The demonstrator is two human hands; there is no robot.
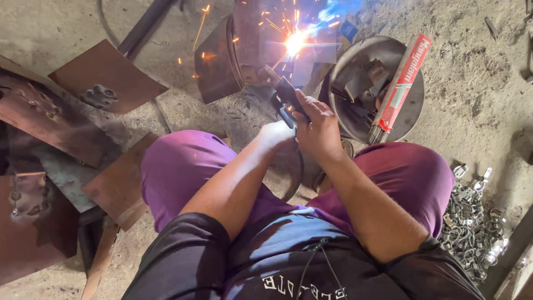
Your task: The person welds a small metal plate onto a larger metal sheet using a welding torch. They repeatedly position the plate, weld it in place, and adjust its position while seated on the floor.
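Observation:
My right hand [320,130] and my left hand [276,134] are both wrapped around the dark handle of a welding electrode holder [288,100]. Its rod reaches forward to a bright arc [295,41] that throws orange sparks and blue smoke. The arc sits on a curved rusty metal piece [222,61] standing on the dirt floor. My knees in purple trousers frame the hands on either side.
A round metal bowl [411,111] at the right holds scrap pieces and a red box of welding rods [400,83]. Rusty steel plates [105,75] lie at the left. A heap of small shiny metal fittings [472,222] lies at the lower right.

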